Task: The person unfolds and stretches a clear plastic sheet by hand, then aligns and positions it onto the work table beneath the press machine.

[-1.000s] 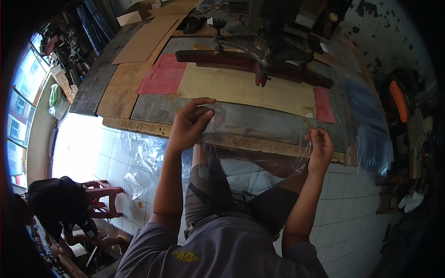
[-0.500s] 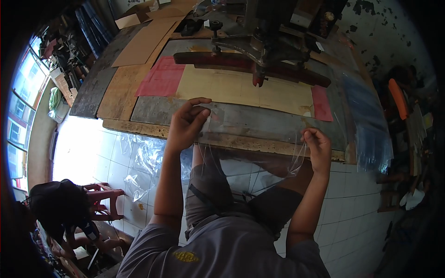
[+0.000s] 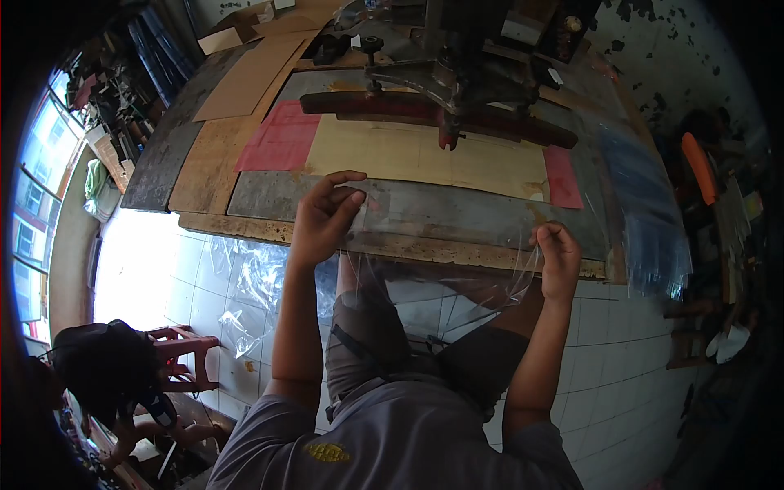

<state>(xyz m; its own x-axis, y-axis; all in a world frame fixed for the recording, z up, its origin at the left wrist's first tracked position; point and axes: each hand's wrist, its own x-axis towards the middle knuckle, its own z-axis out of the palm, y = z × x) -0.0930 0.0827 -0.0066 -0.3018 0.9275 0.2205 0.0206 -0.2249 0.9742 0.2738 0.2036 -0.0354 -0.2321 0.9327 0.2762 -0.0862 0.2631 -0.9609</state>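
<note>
A clear plastic sheet (image 3: 445, 245) hangs between my hands, sagging over the front edge of the workbench. My left hand (image 3: 328, 214) pinches its left end between thumb and fingers. At the right end, my right hand (image 3: 557, 255) grips it with curled fingers. Just beyond the sheet, a yellow sheet (image 3: 425, 159) lies on the grey bench plate, with a red piece (image 3: 282, 135) at its left end and another red piece (image 3: 562, 178) at its right. A long dark red press bar (image 3: 506, 122) stands above the yellow sheet.
Stacked clear plastic sheets (image 3: 649, 220) hang over the bench's right side. Cardboard (image 3: 253, 77) lies at the back left. Crumpled plastic (image 3: 257, 282) is on or near the floor below. Another person (image 3: 106, 371) is at lower left beside a red stool (image 3: 186, 359).
The view has shifted slightly. Both my hands keep their hold on the clear plastic sheet, in nearly the same position.
</note>
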